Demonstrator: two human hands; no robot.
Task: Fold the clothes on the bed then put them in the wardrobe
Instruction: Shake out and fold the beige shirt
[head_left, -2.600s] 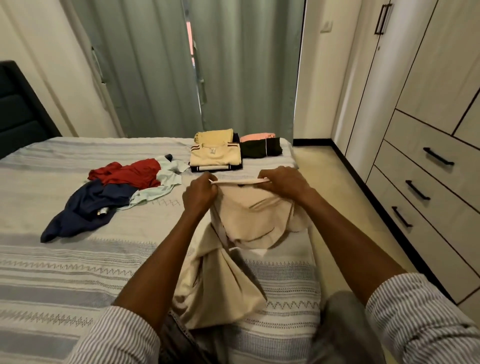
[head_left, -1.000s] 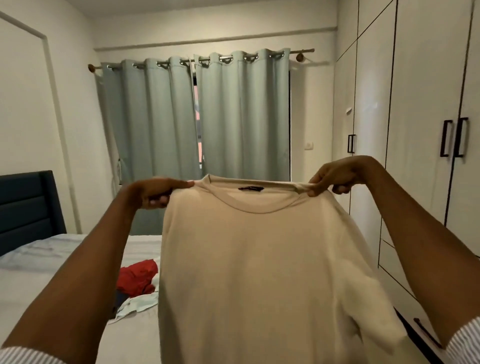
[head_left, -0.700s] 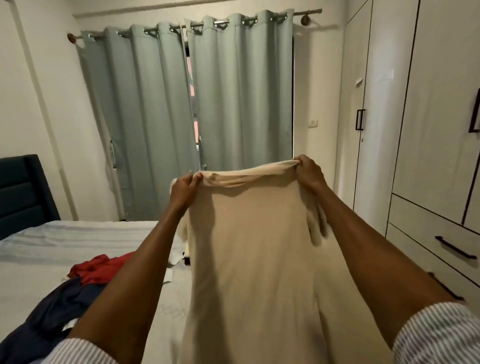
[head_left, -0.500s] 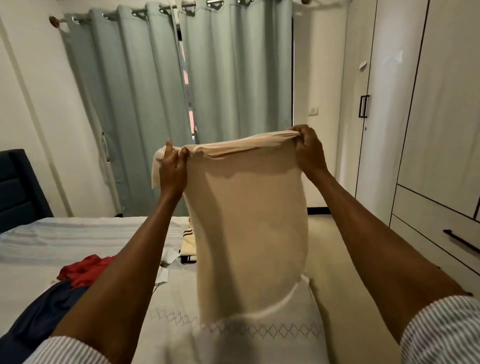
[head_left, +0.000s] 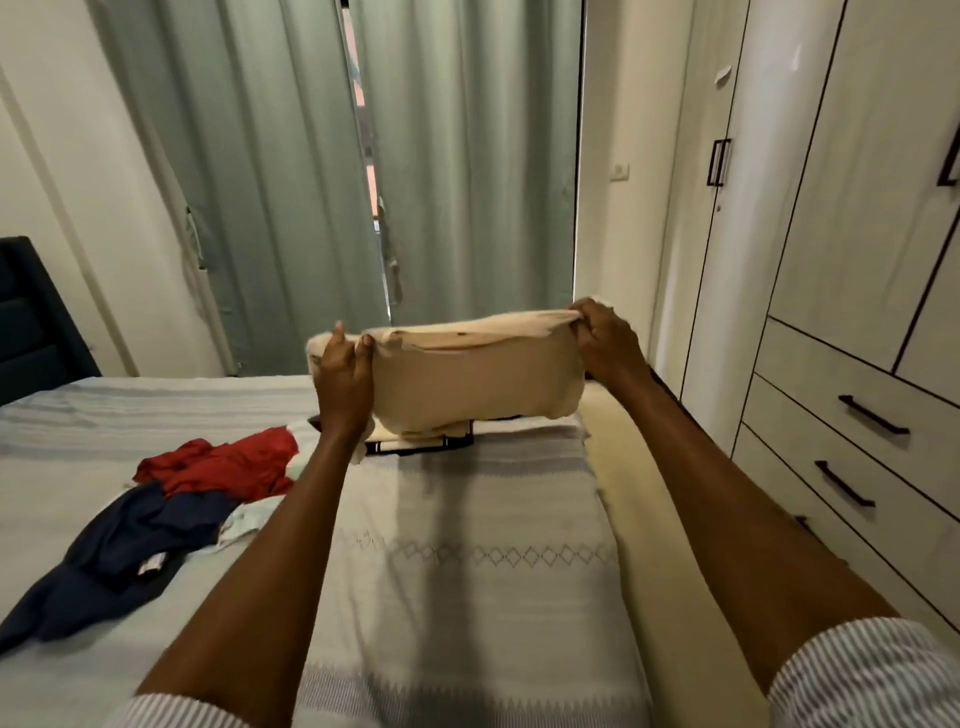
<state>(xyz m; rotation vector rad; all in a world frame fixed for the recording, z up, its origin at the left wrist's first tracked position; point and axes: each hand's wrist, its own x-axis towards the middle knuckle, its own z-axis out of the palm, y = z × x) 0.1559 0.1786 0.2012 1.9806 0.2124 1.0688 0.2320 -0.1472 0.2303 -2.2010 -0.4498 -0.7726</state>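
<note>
Your left hand (head_left: 343, 376) and right hand (head_left: 605, 343) each pinch a top corner of the shirt (head_left: 475, 376). Keep it tight, lay it flat on the bed (head_left: 467, 571) below.

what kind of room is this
Most likely a bedroom: a bed with a striped cover and loose clothes on it, a built-in wardrobe with drawers on the right, and long curtains behind.

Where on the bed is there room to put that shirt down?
Bare bedspread lies between the arms, in front of the folded stack. It is crowded on the left, where the red garment and navy garment lie.
</note>
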